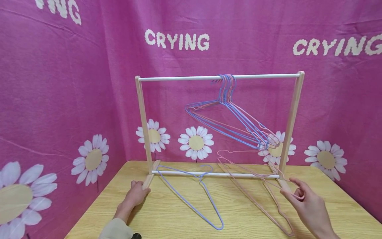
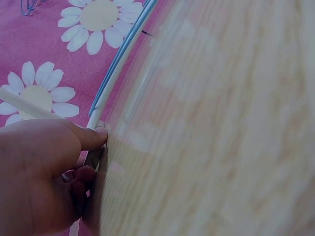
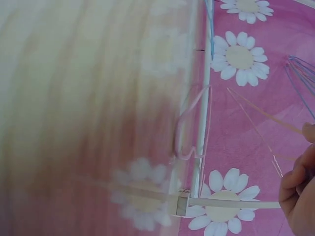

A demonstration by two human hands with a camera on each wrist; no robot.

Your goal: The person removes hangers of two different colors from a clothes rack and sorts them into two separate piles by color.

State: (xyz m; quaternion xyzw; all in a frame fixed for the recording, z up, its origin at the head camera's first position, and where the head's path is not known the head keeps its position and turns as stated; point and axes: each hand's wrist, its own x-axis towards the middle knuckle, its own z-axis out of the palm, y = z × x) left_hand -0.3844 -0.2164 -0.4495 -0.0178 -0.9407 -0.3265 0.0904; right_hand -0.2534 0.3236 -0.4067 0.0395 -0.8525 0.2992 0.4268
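My left hand [image 1: 137, 193] grips the front end of the left foot [image 1: 148, 182] of a wooden clothes rack [image 1: 293, 116]. In the left wrist view its thumb lies over the foot, fingers curled below. A pink wire hanger [image 3: 252, 121] is pinched between the thumb and fingers of my right hand [image 1: 311, 207], beside the rack's right foot. Another pink hanger [image 1: 259, 209] lies on the table beneath it, one end by the lower white bar [image 1: 185, 172]. To its left, a blue hanger [image 1: 191, 204] lies on the table and crosses that bar.
Several blue and pink hangers [image 1: 228, 89] hang bunched right of the middle on the upper white bar [image 1: 176, 78]. The rack stands on a wood-grain table [image 1: 179, 222]. Pink cloth [image 1: 253, 20] with daisies and lettering surrounds the back and sides.
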